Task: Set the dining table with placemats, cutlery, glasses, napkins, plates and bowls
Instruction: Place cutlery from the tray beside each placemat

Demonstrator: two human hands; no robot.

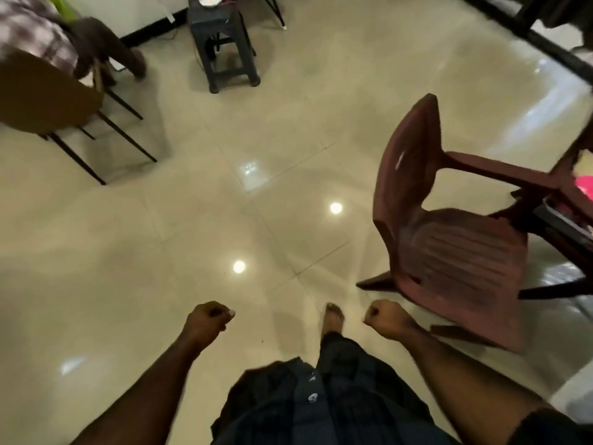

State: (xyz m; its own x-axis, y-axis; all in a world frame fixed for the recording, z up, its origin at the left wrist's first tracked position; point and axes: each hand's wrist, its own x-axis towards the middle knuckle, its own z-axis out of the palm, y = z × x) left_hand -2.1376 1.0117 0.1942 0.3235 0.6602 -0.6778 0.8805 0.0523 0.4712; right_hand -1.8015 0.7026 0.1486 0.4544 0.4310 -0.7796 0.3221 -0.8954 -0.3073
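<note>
Over bare floor tiles, my left hand [208, 319] and right hand [383, 316] were both curled into loose fists that held nothing, because I was between pickups and walking. No placemats, cutlery, glasses or plates showed. A table edge [574, 194] poked in at far right, with the chair [449, 239] pushed partly under it, so I judged that was where setting would happen.
</note>
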